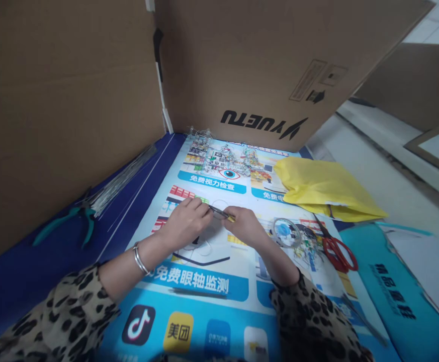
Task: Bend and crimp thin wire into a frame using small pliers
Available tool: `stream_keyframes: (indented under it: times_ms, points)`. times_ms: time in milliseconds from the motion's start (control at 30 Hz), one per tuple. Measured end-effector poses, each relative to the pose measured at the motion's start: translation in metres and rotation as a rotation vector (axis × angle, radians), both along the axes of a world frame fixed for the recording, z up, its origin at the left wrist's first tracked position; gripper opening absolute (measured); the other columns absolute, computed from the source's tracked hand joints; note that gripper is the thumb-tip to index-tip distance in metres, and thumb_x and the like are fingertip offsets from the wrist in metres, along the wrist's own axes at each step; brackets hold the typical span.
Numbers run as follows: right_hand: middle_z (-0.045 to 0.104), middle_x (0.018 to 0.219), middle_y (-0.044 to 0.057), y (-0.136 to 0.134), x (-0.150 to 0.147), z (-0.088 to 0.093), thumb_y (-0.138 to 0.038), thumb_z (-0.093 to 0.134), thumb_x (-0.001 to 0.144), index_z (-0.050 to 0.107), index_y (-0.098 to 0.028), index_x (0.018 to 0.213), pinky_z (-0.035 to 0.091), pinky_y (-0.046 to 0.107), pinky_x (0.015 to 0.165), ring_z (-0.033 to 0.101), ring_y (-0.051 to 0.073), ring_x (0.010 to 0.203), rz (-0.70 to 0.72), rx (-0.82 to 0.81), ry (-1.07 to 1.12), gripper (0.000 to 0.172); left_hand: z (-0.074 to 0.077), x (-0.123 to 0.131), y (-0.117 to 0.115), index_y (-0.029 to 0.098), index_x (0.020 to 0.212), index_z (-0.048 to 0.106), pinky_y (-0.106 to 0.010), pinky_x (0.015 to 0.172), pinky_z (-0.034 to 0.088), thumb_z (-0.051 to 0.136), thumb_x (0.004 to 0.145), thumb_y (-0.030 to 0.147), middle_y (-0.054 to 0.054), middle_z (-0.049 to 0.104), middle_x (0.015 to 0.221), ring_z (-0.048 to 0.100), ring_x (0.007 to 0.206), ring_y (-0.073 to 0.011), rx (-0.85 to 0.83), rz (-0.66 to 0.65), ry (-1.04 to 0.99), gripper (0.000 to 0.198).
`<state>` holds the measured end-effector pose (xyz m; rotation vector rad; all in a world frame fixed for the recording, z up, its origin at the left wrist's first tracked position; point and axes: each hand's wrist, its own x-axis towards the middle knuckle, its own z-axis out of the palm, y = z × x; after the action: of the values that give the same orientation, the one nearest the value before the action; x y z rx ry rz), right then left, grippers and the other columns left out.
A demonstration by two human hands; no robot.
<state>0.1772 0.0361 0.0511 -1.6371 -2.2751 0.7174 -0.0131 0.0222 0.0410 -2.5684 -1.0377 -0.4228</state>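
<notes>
My left hand (186,221) and my right hand (244,225) meet over a printed poster (211,291) that covers the table. Both are closed in a pinch on a thin pen-like tool (222,213) with a yellow tip, held between them. A loop of fine wire seems to hang near the tool, too faint to be sure. A silver bangle (141,258) sits on my left wrist. Leopard-print sleeves cover both forearms.
Teal-handled pliers (76,217) and a bundle of thin metal wires (123,178) lie at the left. A yellow bag (323,188), red-handled scissors (338,251) and a roll of clear tape (287,232) lie at the right. Cardboard walls (61,100) stand behind and left.
</notes>
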Motion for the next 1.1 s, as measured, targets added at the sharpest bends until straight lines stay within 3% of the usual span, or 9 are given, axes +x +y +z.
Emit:
stream_keyframes:
  times_ms: [333,533,767,900,1100]
  points:
    - [0.065,0.087,0.004,-0.006,-0.003,0.001,-0.022,0.049,0.076,0.063,-0.021,0.086,0.033,0.026,0.066,0.056,0.017,0.080,-0.016,0.093,-0.117,0.017,0.003,0.003,-0.006,0.016,0.085,0.059,-0.032,0.059,0.039,0.052,0.082,0.012,-0.006,0.057,0.078,0.048,0.073,-0.0211,-0.043,0.064,0.012,0.008]
    - [0.065,0.084,0.001,-0.005,-0.005,0.001,-0.024,0.049,0.078,0.062,-0.023,0.082,0.034,0.024,0.065,0.057,0.016,0.078,-0.052,0.089,-0.032,0.014,0.001,0.002,-0.008,0.017,0.086,0.059,-0.031,0.056,0.038,0.052,0.081,0.013,-0.006,0.059,0.077,0.051,0.074,-0.0222,-0.036,0.134,-0.035,0.010]
    - [0.064,0.075,-0.002,-0.008,-0.007,0.008,-0.026,0.050,0.076,0.061,-0.023,0.075,0.035,0.023,0.061,0.056,0.014,0.071,-0.101,0.070,0.090,0.011,0.010,0.003,-0.011,0.019,0.082,0.062,-0.029,0.053,0.038,0.050,0.080,0.012,-0.004,0.062,0.076,0.057,0.072,-0.0214,-0.141,0.236,-0.105,0.014]
    - [0.062,0.071,-0.004,-0.009,-0.007,0.007,-0.028,0.052,0.074,0.060,-0.023,0.073,0.036,0.023,0.061,0.054,0.012,0.067,-0.137,0.042,0.262,0.009,0.010,0.001,-0.008,0.019,0.081,0.064,-0.026,0.054,0.039,0.049,0.081,0.014,-0.004,0.063,0.074,0.058,0.067,-0.0177,-0.254,0.258,-0.244,0.016]
    - [0.060,0.069,-0.004,-0.008,-0.007,-0.001,-0.031,0.056,0.070,0.061,-0.022,0.074,0.039,0.024,0.062,0.053,0.013,0.065,-0.199,0.008,0.509,0.011,0.010,0.000,-0.002,0.021,0.084,0.067,-0.024,0.068,0.044,0.053,0.082,0.019,-0.002,0.068,0.082,0.062,0.076,-0.0151,-0.445,0.207,-0.616,0.015]
